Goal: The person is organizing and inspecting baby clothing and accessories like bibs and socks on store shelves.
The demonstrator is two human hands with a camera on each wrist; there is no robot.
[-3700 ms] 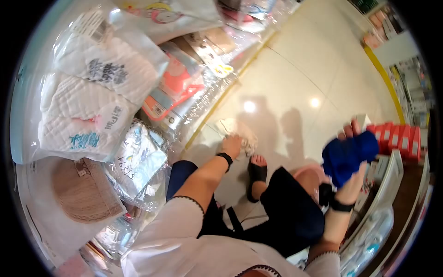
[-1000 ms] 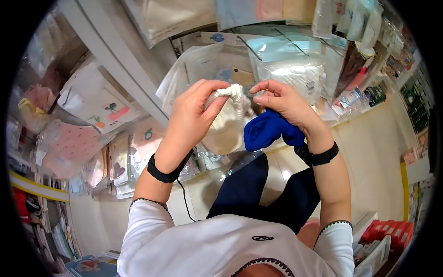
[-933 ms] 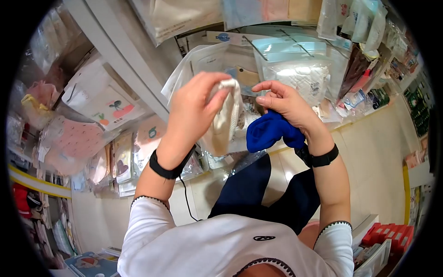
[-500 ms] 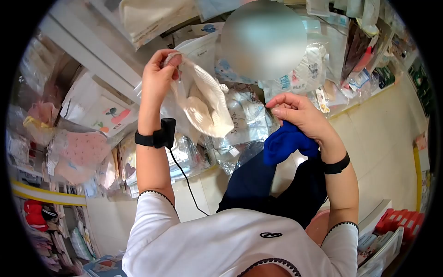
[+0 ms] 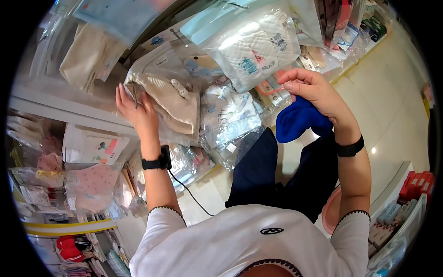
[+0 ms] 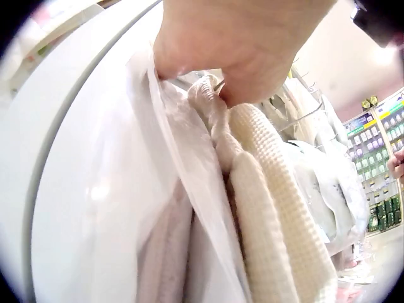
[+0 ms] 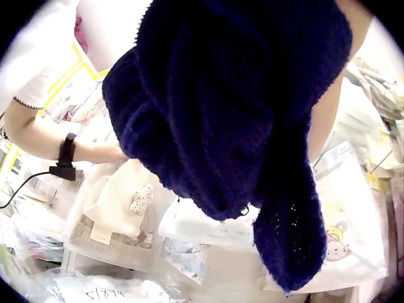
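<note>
In the head view, the left hand (image 5: 138, 112) is at a metal hook, fingers fairly straight and thumb apart on the hook's other side. Beside it a cream ribbed knit hat (image 5: 173, 111) with a small spotted bow lies against packaged goods. In the left wrist view, the knit hat's edge (image 6: 224, 142) reaches up to the hook between thumb and fingers; whether the fingertips touch it is partly hidden. The right hand (image 5: 314, 92) holds a bunched blue cloth (image 5: 297, 121) under its palm, with its thumb and forefinger free. The blue cloth (image 7: 214, 120) fills much of the right wrist view.
A clear bag of white quilted cloth (image 5: 258, 51) hangs right of the hat, above a bag (image 5: 230, 115) marked with numbers. Further packages hang at the left. Red boxes (image 5: 415, 185) stand at the lower right, and a pink tub (image 5: 330, 212) is beside the legs.
The cream hat has gone from the floor up to the hanging goods. The left hand has moved left to the hook, its earlier pinch on the hat loosened. The right hand keeps the blue cloth.
</note>
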